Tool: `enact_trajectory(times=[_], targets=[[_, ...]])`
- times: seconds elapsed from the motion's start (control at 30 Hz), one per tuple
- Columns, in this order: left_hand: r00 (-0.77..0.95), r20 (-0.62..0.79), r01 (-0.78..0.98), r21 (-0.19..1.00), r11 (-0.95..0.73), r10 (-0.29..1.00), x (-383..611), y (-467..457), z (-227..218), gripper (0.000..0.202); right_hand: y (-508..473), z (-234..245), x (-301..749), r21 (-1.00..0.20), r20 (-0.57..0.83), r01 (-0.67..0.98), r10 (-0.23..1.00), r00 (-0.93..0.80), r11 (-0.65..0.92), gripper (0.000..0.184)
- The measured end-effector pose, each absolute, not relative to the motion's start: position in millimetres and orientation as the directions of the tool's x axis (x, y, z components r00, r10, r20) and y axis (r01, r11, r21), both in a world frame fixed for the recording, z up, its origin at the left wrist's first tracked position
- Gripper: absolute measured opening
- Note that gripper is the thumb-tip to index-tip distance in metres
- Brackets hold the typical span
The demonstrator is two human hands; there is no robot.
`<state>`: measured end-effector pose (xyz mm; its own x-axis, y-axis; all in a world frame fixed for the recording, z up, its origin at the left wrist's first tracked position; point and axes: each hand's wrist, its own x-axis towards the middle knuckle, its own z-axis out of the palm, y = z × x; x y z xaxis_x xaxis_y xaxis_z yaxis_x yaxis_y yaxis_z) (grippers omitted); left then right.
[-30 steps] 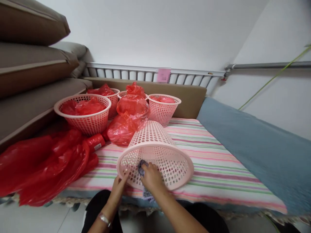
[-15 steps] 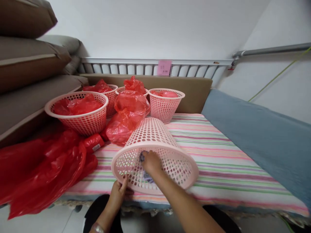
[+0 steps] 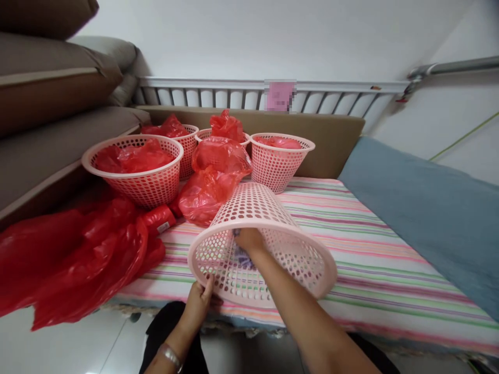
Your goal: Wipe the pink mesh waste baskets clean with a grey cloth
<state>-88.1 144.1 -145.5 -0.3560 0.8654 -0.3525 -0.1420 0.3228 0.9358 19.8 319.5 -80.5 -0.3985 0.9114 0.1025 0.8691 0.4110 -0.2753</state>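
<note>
A pink perforated plastic basket point(image 3: 253, 208) lies on its side on the striped cover, its mouth facing me. My left hand point(image 3: 201, 297) grips the lower left of its rim, thumb on the inside. Deep in the basket, my right hand point(image 3: 251, 240) is closed around a purple-grey cloth point(image 3: 244, 257), part of which hangs below the fingers along the basket wall. The fingertips are partly hidden by the hand and the upper rim.
Behind stand several pink baskets point(image 3: 278, 169) holding red plastic bags. A filled red bag point(image 3: 208, 195) touches the tipped basket's left side; loose red bags point(image 3: 86, 254) spread over the front left edge. Stacked cushions point(image 3: 58, 83) rise at left, a blue-grey panel point(image 3: 421, 208) at right.
My right hand has moved deeper into the basket with the cloth. My left hand keeps its hold on the rim. The whole view has shifted slightly.
</note>
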Motion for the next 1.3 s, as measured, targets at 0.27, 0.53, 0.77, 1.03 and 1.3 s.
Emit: enact_trajectory(times=[0.27,0.53,0.77,1.03,1.3], targets=[[-0.325,-0.293,-0.13,0.956,0.264,0.899,-88.0,140.3,-143.8,0.052,169.2,-94.6,57.8,-0.275,0.052,0.773,0.812,-0.582,0.572,0.025],[-0.347,-0.343,-0.123,0.939,0.321,0.873,-89.5,144.9,-151.8,0.057,240.8,-89.9,39.5,-0.222,0.093,0.871,0.898,-0.429,0.439,0.03],[-0.358,-0.382,-0.111,0.924,0.367,0.852,-89.0,147.2,-154.7,0.061,335.7,-80.3,14.4,-0.27,0.175,0.892,0.93,-0.324,0.362,0.036],[-0.349,-0.357,-0.129,0.934,0.333,0.867,-87.7,146.3,-153.9,0.06,339.9,-83.1,18.2,-0.276,0.116,0.891,0.932,-0.343,0.362,0.035],[-0.333,-0.326,-0.127,0.945,0.301,0.885,-86.7,144.4,-149.8,0.059,200.7,-91.3,44.1,-0.255,0.101,0.824,0.861,-0.498,0.506,0.029]])
